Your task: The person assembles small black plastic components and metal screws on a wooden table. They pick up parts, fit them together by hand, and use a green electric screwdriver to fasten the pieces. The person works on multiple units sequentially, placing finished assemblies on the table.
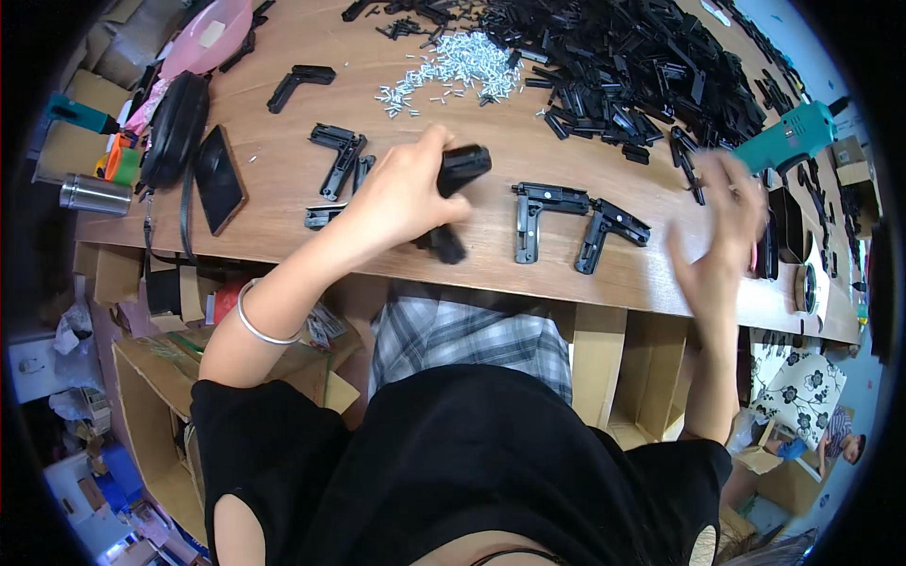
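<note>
My left hand [404,193] is closed around a black pistol-shaped piece [467,165], held just above the near part of the table. The hand hides the middle of the piece. Off to the right, my right hand [722,236] is slightly blurred, with its fingers apart and nothing seen in them. Between the hands lie two pistol-shaped half shells [550,200], [613,228], their inner sides up. Left of my left hand rests another open shell [340,156], with more shells partly under my wrist. A further black pistol piece [300,85] lies farther back.
Small silver screws [462,66] form a pile at the back centre, beside a large heap of black parts [642,66]. A teal power screwdriver [788,137] is at the right. Along the left are a phone [219,179], a black case [176,127] and a metal cup [94,194].
</note>
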### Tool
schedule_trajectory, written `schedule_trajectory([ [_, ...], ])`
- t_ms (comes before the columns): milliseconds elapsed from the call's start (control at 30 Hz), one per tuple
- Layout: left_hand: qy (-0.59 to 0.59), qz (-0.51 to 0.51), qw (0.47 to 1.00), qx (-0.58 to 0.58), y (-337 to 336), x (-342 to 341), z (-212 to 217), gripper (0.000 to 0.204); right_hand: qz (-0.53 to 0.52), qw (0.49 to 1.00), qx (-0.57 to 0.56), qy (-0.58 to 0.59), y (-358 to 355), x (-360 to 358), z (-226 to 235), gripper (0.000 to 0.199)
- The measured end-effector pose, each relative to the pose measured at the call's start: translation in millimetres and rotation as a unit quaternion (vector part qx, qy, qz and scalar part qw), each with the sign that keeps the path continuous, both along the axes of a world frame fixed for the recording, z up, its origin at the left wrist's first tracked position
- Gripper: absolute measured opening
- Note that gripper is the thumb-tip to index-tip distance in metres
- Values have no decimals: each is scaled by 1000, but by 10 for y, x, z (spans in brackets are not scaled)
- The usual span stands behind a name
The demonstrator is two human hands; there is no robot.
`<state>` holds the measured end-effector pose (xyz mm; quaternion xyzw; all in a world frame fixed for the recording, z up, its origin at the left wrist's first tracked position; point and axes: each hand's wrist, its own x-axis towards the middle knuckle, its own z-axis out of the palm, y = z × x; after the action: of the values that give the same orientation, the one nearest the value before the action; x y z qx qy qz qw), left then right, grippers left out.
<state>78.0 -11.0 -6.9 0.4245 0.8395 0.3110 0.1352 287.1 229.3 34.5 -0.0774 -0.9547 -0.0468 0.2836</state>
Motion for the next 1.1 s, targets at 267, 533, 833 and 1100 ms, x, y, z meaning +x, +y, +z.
schedule_trajectory([
  [267, 63, -89, 994, 24, 689, 360, -84, 57, 131, 968, -185, -110, -288, -184, -363, 70],
  [533, 74, -51, 996, -8, 653, 482, -39, 43, 57, 936, -340, -67, -497, -85, -415, 64],
  [833, -647, -153, 714, 219, -59, 473, -17, 15, 210, 776, -586, -104, -582, -241, -282, 46],
  [1100, -633, -7, 728, 264, -1657, 875, 151, 22, 441, 783, -399, -184, -1747, -694, 44, 39],
])
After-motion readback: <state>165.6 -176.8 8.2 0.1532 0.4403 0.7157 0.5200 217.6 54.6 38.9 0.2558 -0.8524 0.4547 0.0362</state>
